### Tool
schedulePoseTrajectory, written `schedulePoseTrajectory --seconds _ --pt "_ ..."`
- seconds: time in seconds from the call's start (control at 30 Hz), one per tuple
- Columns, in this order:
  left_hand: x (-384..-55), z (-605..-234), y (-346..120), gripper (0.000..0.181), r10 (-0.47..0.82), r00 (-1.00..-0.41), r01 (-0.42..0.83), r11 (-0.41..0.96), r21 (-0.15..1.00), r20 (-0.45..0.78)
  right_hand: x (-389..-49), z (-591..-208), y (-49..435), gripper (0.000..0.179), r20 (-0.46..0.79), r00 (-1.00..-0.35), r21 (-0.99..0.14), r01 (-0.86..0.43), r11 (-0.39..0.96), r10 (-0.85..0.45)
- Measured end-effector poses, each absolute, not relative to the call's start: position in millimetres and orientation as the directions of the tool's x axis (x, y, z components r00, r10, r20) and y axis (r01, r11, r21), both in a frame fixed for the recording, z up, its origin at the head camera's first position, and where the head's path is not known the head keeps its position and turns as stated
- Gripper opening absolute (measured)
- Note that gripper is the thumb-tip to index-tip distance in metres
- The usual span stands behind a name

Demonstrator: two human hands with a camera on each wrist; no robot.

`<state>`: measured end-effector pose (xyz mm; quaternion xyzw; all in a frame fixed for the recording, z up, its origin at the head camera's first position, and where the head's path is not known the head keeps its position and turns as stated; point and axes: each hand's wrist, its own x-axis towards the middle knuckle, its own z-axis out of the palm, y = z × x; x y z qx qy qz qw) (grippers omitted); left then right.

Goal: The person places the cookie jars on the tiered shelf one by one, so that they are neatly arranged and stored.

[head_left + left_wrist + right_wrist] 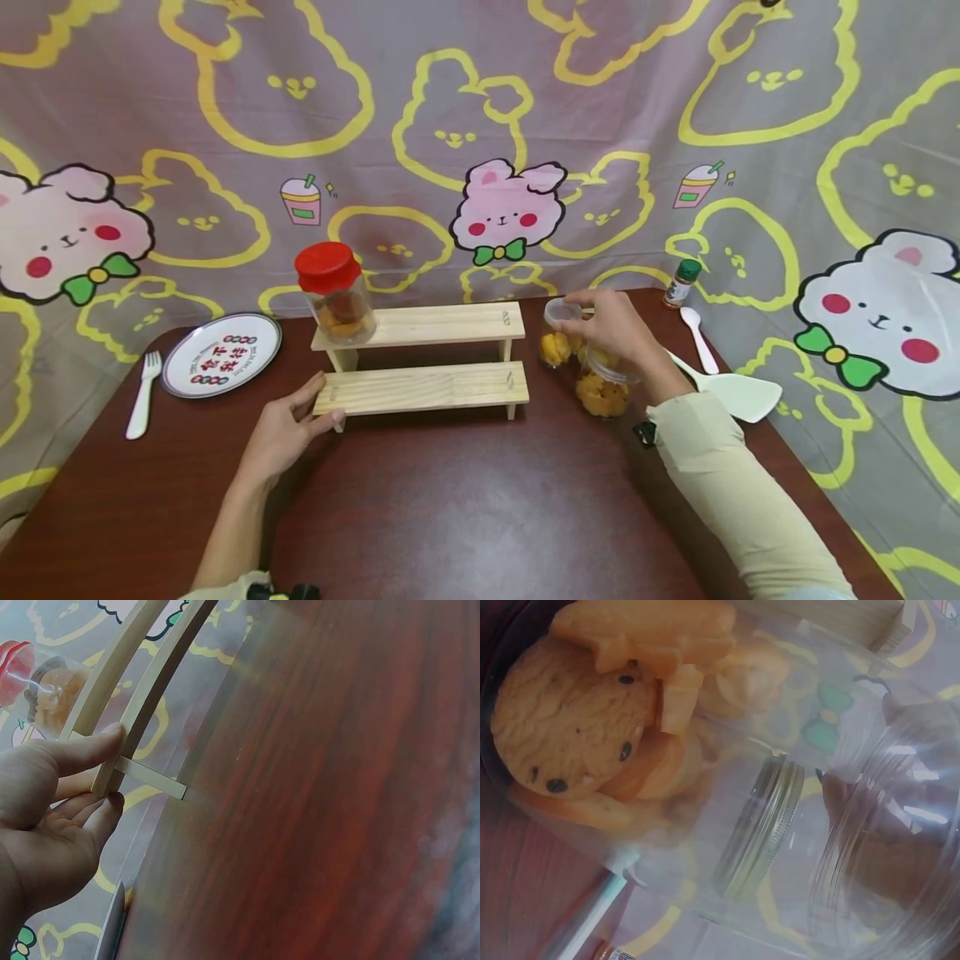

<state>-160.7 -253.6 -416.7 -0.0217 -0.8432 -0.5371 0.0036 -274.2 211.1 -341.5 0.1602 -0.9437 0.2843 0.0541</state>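
Observation:
My left hand point(283, 433) grips the left end of the lower board of a two-step wooden rack point(427, 387), thumb on one face and fingers on the other in the left wrist view. On the rack's upper step stands a clear jar with a red lid point(327, 265) and orange-brown contents. To the right of the rack, my right hand point(618, 329) holds the top of a clear jar of yellow pieces point(555, 348) by its pale lid. Nearer me, under the right wrist, stands a clear jar of cookies point(602, 393); it fills much of the right wrist view.
A white plate point(202, 367) and a white fork point(141, 400) lie at the left. Along the right edge are a green-capped bottle point(678, 287), a white spoon point(701, 342) and a white spatula point(742, 396). A patterned cloth point(420, 125) hangs behind the table.

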Motion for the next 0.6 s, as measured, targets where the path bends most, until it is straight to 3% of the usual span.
schedulePoseTrajectory --seconds 0.27,0.6 --pt "-160.8 -418.8 -254.4 0.078 0.034 -0.999 0.042 0.423 0.905 0.031 -269.9 -342.9 213.7 0.049 0.242 -0.940 -0.564 -0.339 0.752 -0.242" --pt "-160.8 -419.6 -254.8 0.078 0.036 -0.999 0.047 0.412 0.910 0.035 -265.3 -346.3 212.1 0.053 0.397 -0.906 -0.705 -0.404 0.583 -0.148"
